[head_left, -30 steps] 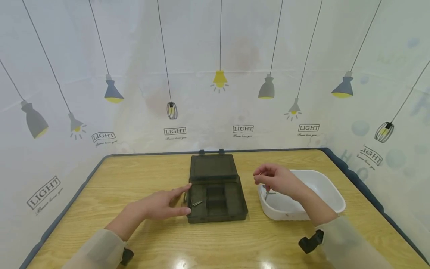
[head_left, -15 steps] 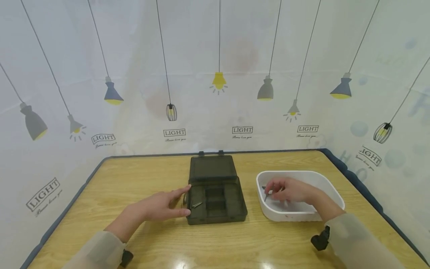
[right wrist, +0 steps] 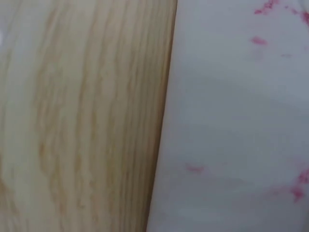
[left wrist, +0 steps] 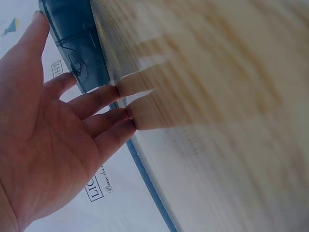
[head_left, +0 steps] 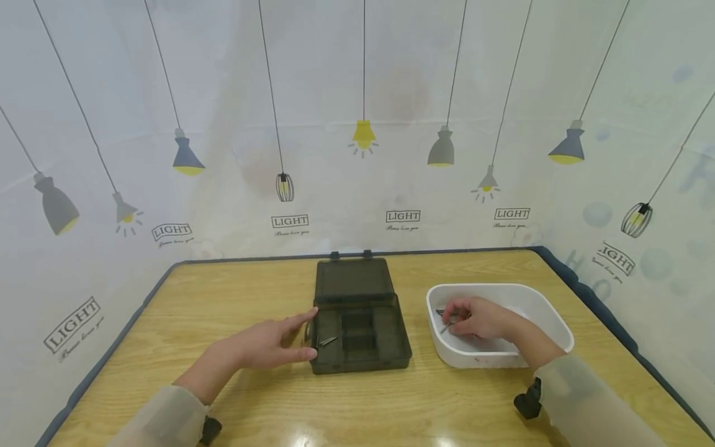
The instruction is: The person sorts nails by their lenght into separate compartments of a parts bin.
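My left hand [head_left: 274, 340] rests at the left side of a dark see-through organizer box [head_left: 393, 338], index finger and thumb spread along its edge. In the left wrist view the fingers of that hand [left wrist: 53, 125] reach out fairly straight beside the box [left wrist: 79, 41]. Small metal screws [head_left: 328, 341] lie in the box's left compartment. Inside a white tub [head_left: 550, 323], my right hand [head_left: 480, 318] bends its fingers over more screws [head_left: 439, 312]. One screw [head_left: 445, 328] shows right at the thumb and fingertips; I cannot tell whether they pinch it.
The box lid [head_left: 354, 276] lies folded back behind the box. A wooden table [head_left: 368, 410] carries everything, with a printed backdrop [head_left: 335, 81] around its back and sides. The tub's outer wall [right wrist: 231, 106], marked with pink spots, fills half the right wrist view.
My right hand has gone down from above the tub's left rim into the tub, its fingers now among the screws. The left hand stays at the box.
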Demonstrator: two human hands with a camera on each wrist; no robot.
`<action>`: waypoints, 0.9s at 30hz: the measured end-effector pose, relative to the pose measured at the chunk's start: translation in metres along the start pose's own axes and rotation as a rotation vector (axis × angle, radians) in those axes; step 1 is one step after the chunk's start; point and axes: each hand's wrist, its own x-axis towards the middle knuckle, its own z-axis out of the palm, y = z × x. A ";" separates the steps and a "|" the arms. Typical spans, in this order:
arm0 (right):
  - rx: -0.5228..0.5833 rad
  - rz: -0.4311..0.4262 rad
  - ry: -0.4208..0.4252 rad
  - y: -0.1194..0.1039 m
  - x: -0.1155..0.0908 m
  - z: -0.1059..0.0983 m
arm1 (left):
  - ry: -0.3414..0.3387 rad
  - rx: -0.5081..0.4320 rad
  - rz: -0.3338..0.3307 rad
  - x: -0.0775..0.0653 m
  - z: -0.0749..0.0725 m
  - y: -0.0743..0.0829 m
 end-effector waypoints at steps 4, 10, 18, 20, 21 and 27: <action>-0.020 -0.008 0.018 0.001 0.001 0.001 | 0.003 0.003 0.002 0.000 0.000 -0.001; -0.028 -0.023 0.023 0.003 0.002 0.003 | 0.005 0.008 0.005 0.001 0.001 -0.002; -0.040 -0.027 0.020 0.001 0.001 0.002 | -0.001 0.000 -0.002 0.000 0.001 -0.001; -0.041 -0.023 0.019 -0.001 0.000 0.001 | -0.002 -0.004 -0.002 0.000 0.000 -0.001; -0.043 -0.019 0.020 -0.001 -0.001 0.000 | -0.001 -0.004 -0.001 0.001 0.000 -0.001; -0.043 0.006 0.042 -0.005 -0.002 -0.003 | 0.001 0.000 0.002 0.001 0.000 -0.002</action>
